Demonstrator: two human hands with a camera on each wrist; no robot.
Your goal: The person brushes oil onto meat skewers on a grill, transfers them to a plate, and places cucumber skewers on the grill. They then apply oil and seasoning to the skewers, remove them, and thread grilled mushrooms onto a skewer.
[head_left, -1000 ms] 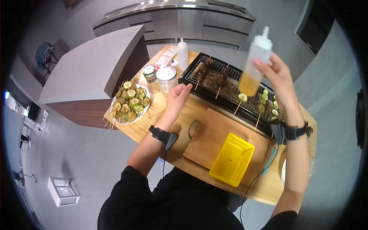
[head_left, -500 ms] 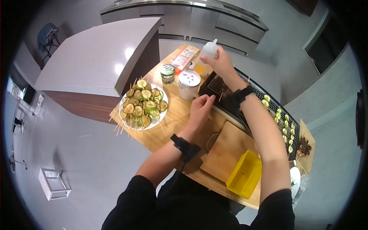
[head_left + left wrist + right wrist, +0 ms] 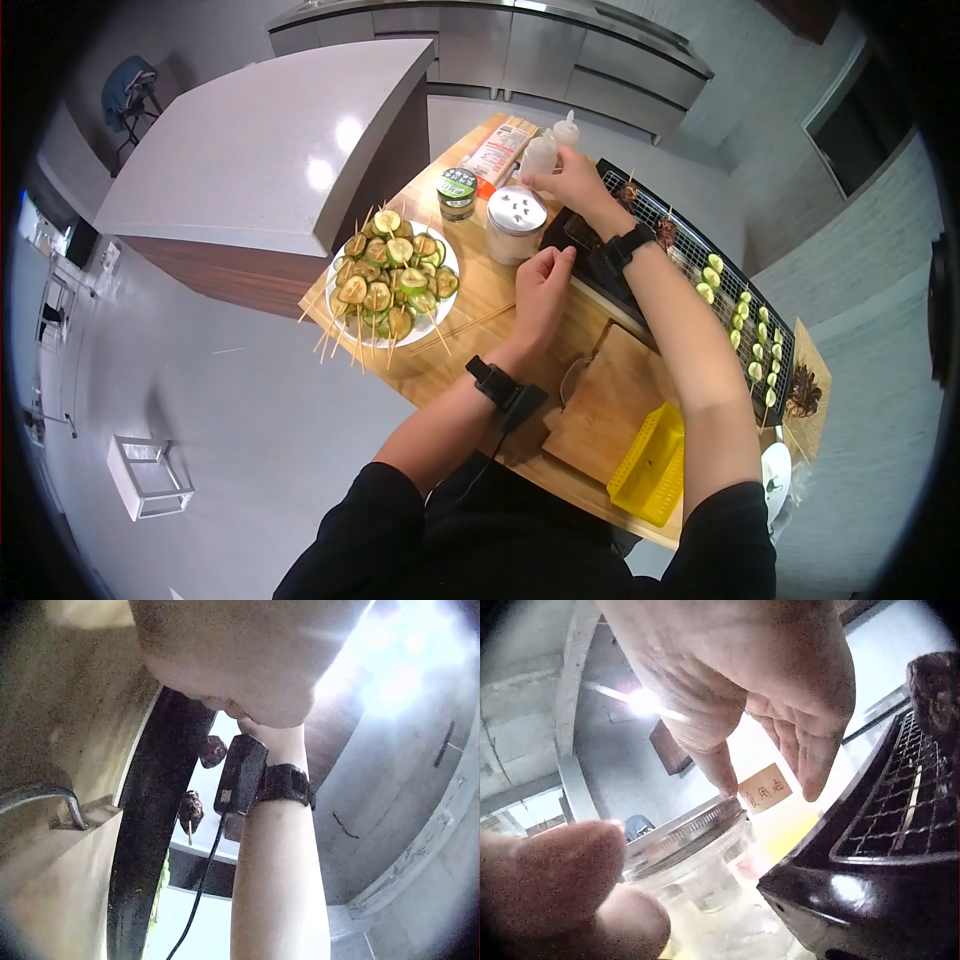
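My right hand (image 3: 578,187) holds a clear squeeze bottle (image 3: 540,158) at the back of the wooden table, beside a second squeeze bottle (image 3: 566,130). The right wrist view shows thumb and fingers on either side of a paper label (image 3: 769,789), with yellow liquid below. My left hand (image 3: 543,290) hovers near the grill's front corner, fingers loosely curled and holding nothing. Just beyond it stands a glass jar (image 3: 515,240) with a holed metal lid. The black grill (image 3: 690,250) carries browned meat skewers (image 3: 665,233) and zucchini skewers (image 3: 740,318), partly hidden by my right forearm.
A white plate (image 3: 449,308) piled with skewered zucchini slices sits left. Behind it are a green-labelled jar (image 3: 457,195) and a packet of skewers (image 3: 500,150). A cutting board (image 3: 605,400) and yellow basket (image 3: 650,470) lie near the front edge. A large counter (image 3: 250,150) stands left.
My right hand has carried the oil bottle from above the grill leftward to the back of the table and lowered it beside the other bottle. The head view has shifted; the left hand keeps its pose.
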